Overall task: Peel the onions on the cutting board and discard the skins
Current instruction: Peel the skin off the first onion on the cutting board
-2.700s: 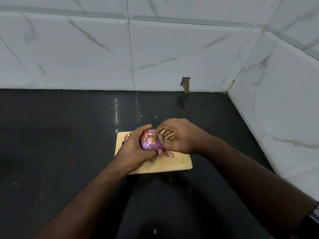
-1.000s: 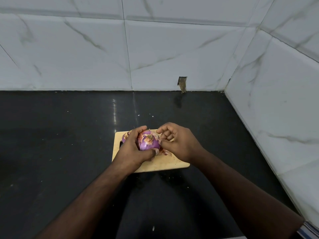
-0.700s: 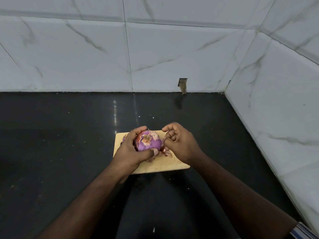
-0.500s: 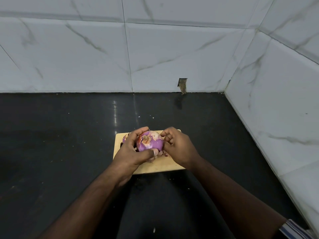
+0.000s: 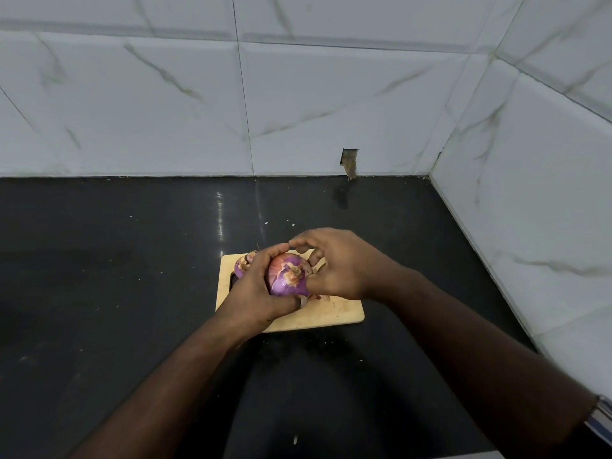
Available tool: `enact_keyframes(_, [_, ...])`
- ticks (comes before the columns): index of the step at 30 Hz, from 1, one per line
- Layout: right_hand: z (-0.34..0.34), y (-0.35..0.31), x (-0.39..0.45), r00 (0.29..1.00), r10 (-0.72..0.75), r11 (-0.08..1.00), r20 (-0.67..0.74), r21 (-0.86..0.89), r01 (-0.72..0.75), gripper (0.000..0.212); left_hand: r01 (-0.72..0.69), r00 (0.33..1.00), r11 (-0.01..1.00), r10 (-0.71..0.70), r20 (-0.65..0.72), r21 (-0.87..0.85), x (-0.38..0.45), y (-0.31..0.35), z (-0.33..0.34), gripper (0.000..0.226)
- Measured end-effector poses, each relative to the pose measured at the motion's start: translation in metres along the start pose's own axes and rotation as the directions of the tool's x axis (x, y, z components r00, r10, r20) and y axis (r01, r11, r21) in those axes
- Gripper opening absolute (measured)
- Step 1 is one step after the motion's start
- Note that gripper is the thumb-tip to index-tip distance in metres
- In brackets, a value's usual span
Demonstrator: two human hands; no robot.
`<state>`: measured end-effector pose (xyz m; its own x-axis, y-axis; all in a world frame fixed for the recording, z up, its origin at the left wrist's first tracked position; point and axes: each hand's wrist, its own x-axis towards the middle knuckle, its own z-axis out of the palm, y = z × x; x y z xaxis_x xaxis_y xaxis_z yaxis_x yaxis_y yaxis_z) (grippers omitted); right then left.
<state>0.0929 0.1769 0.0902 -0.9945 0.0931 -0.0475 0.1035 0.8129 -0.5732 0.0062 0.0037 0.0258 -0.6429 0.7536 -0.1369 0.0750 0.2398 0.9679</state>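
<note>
While my left hand (image 5: 256, 294) cups the firm, slick onion (image 5: 287, 275), my right hand (image 5: 334, 263) curls against it; brittle skin lifts best from torn edges.

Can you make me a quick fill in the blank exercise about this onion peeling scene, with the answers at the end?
1. The left hand holds a purple ____ above the cutting board.
2. The cutting board lies on a ____ countertop.
3. A second onion sits on the board behind the ____ hand.
4. The right hand picks at the held onion with its fingers ____.

Missing words: onion; black; left; curled
</note>
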Motion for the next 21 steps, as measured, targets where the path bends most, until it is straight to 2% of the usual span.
enact_keyframes(6, [0.005, -0.003, 0.004, 0.998, -0.061, 0.995, -0.002, -0.080, 0.060, 0.057, -0.032, 0.999, 0.997, 0.034, -0.023, 0.065, 0.002, -0.005, 0.001, 0.092])
enact_keyframes(11, [0.011, -0.003, 0.006, 0.999, -0.049, 0.992, 0.018, -0.119, 0.051, 0.055, -0.060, 0.997, 0.991, 0.065, -0.047, 0.116, 0.001, -0.003, 0.002, 0.090])
enact_keyframes(21, [0.017, -0.003, 0.004, 0.998, -0.037, 0.986, -0.051, -0.163, 0.029, 0.049, -0.089, 0.991, 0.973, 0.107, -0.076, 0.212, 0.002, -0.002, 0.004, 0.093])
